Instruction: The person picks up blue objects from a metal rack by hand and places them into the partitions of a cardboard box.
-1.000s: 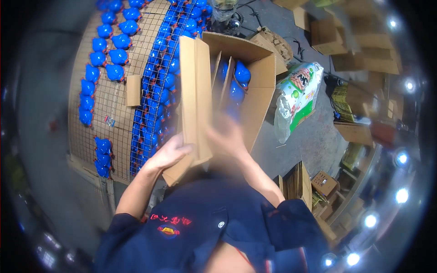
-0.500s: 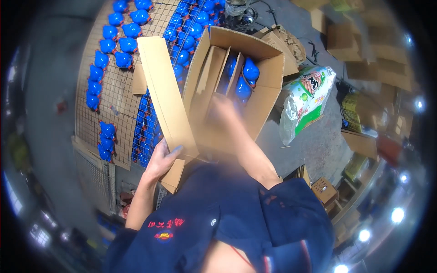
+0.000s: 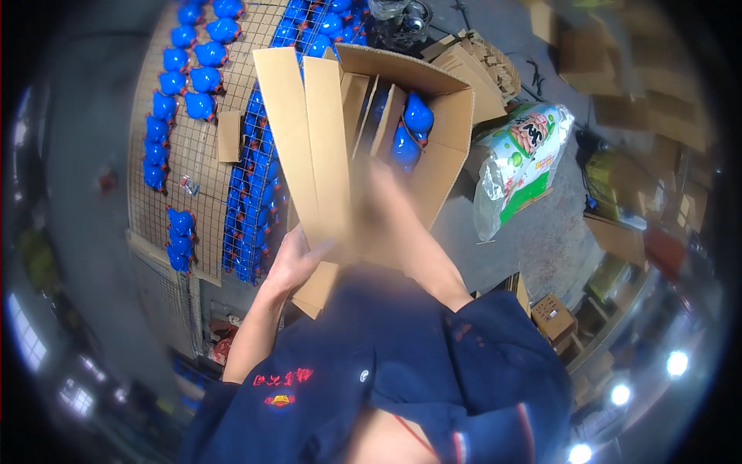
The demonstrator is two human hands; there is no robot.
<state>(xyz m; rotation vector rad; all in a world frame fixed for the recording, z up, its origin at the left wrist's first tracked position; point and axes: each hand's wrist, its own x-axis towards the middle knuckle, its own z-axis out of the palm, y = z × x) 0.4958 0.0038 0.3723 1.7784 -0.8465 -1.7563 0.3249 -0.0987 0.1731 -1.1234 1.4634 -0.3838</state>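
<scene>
Beside an open carton (image 3: 454,151), my left hand (image 3: 294,259) is closed on the lower end of a long, creased cardboard strip (image 3: 328,147). Its two halves stand at an angle to each other, over the carton's left side. My right hand (image 3: 379,182) reaches down into the carton, smeared by motion, and its fingers cannot be made out. Upright cardboard dividers (image 3: 388,120) split the carton. To the right of them lie glossy blue rounded pieces (image 3: 418,116) with reddish tips. A small cardboard flap (image 3: 317,290) sticks out below my left hand.
Rows of similar blue pieces (image 3: 205,80) rest on a wire rack (image 3: 202,147) at the left. A printed plastic bag (image 3: 525,158) lies right of the carton, with flat cardboard (image 3: 471,73) stacked behind. A small brown box (image 3: 553,315) sits at the lower right.
My left hand has moved right with the cardboard strip, which now shows two angled halves over the carton's left edge. My right hand stays inside the carton, still blurred.
</scene>
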